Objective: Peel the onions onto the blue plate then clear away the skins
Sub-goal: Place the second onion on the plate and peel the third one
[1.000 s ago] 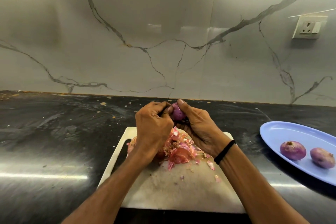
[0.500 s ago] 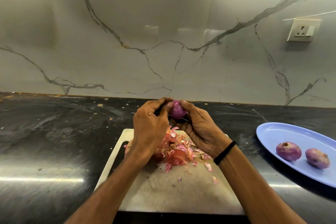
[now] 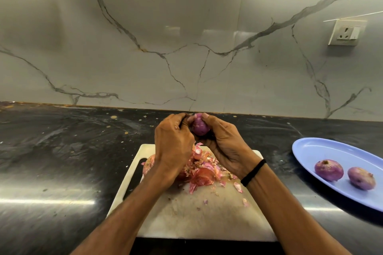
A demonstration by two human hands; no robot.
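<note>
A small purple onion (image 3: 199, 126) is held above the far end of the white cutting board (image 3: 207, 217). My right hand (image 3: 226, 147) cups it from the right and below, thumb on its top. My left hand (image 3: 174, 145) has curled fingers pinching at the onion's upper left side. A pile of pink onion skins (image 3: 204, 170) lies on the board under my hands, with an unpeeled onion (image 3: 149, 163) partly hidden behind my left wrist. Two peeled onions (image 3: 329, 170) (image 3: 361, 178) lie on the blue plate (image 3: 323, 149) at the right.
The board sits on a black countertop (image 3: 62, 151) dotted with crumbs. A marble backsplash rises behind it, with a wall socket (image 3: 345, 32) at the upper right. A black band circles my right wrist (image 3: 252, 173).
Both hands have lifted the onion slightly higher and farther from me. More of the onion's purple surface shows between the hands.
</note>
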